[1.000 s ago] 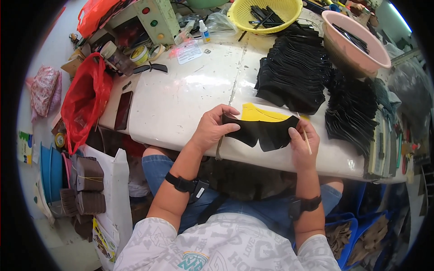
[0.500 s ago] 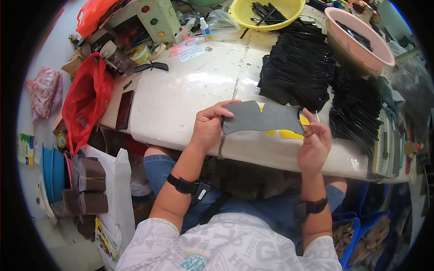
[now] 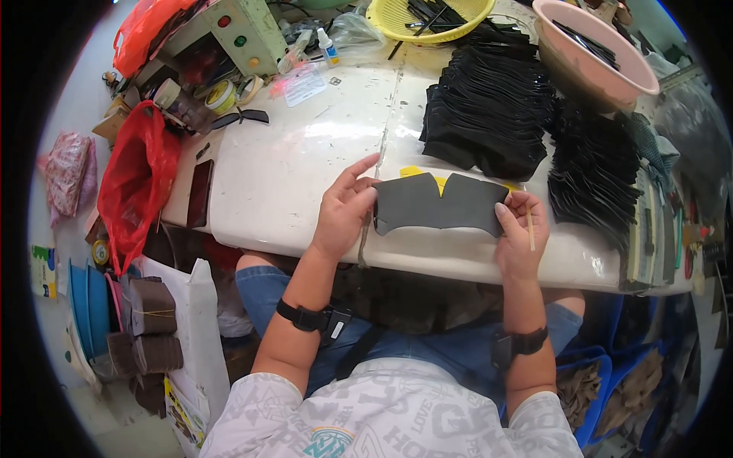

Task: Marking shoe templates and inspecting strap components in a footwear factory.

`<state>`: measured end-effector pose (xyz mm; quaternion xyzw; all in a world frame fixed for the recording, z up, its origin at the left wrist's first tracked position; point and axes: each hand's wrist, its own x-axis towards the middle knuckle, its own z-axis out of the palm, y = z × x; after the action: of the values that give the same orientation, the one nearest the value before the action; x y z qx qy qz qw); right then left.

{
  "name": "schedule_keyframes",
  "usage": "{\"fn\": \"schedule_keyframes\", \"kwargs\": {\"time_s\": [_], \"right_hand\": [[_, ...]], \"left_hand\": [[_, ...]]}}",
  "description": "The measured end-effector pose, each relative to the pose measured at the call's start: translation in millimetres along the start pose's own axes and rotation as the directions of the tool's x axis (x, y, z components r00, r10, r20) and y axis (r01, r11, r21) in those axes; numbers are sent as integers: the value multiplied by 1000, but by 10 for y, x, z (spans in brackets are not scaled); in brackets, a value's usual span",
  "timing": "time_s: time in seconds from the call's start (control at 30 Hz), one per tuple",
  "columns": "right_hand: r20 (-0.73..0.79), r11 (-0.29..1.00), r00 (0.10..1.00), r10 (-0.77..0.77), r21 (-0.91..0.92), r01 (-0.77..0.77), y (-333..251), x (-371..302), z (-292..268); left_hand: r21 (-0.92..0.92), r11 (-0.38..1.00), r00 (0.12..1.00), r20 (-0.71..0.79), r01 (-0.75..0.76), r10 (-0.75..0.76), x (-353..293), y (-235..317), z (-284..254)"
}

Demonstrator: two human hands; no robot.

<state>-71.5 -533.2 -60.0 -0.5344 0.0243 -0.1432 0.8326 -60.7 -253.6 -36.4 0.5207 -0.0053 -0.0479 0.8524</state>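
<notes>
A dark grey flat cut piece [image 3: 439, 208], notched at its far edge, stretches between my two hands above the near part of the table. My left hand [image 3: 342, 217] pinches its left end, with the index finger reaching out beyond. At the right end, the thumb of my right hand [image 3: 523, 240] presses on the piece. A thin pale stick [image 3: 531, 229] also sits among that hand's fingers. Yellow flat material [image 3: 412, 171] shows behind the grey piece and through its notch; the rest of it is covered.
Rows of stacked black pieces [image 3: 489, 114] lie beyond my right hand. Behind them stand a yellow basket [image 3: 382, 21] and a pink basin [image 3: 645, 76]. A dark phone [image 3: 200, 192] and a red bag [image 3: 134, 179] are at the left. The white table [image 3: 298, 175] ends close to my lap.
The grey piece has turned flatter toward me and come slightly lower, its notch now showing fully. My left index finger has stretched out, and my right thumb has come onto the piece.
</notes>
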Motion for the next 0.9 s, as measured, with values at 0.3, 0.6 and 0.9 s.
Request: {"fn": "schedule_keyframes", "kwargs": {"time_s": [0.3,0.6,0.9], "right_hand": [[90,955,976,199,204,-214,-192,6,-1],[149,976,973,175,106,-191,-156,-2,-28],[208,974,958,198,73,-217,-129,2,-45]], "left_hand": [[130,987,993,-61,-93,102,35,-126,-70],[123,990,997,37,-73,69,21,-137,-132],[29,993,900,420,115,-116,6,40,-174]]}}
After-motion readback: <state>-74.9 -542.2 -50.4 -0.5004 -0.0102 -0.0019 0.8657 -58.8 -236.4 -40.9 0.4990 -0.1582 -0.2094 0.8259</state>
